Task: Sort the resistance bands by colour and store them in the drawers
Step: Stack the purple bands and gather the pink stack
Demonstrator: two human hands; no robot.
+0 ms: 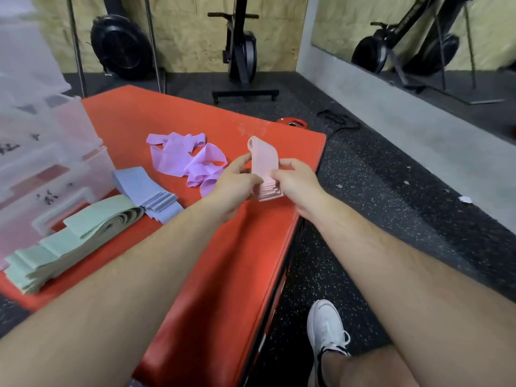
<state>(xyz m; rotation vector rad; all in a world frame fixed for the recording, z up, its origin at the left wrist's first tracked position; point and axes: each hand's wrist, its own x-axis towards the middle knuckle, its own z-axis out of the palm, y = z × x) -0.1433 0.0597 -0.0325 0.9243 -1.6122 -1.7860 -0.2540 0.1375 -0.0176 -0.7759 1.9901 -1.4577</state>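
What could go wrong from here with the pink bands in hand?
The pink bands, pinched between left hand and right hand, are stepped unevenly near the red mat's right edge; a slip could spill some onto the floor. The purple bands lie tangled close by and may mix in.

Blurred drawer unit (42, 152) cut off at left edge, pink bands (264, 157) partly behind fingers (293, 164)

No text, label, brand, number or sign is legible. Small dark marks (48, 196) stand on the translucent fronts of the plastic drawer unit (64, 127) at the left edge of the view. They are too blurred to tell whether they are lettering.
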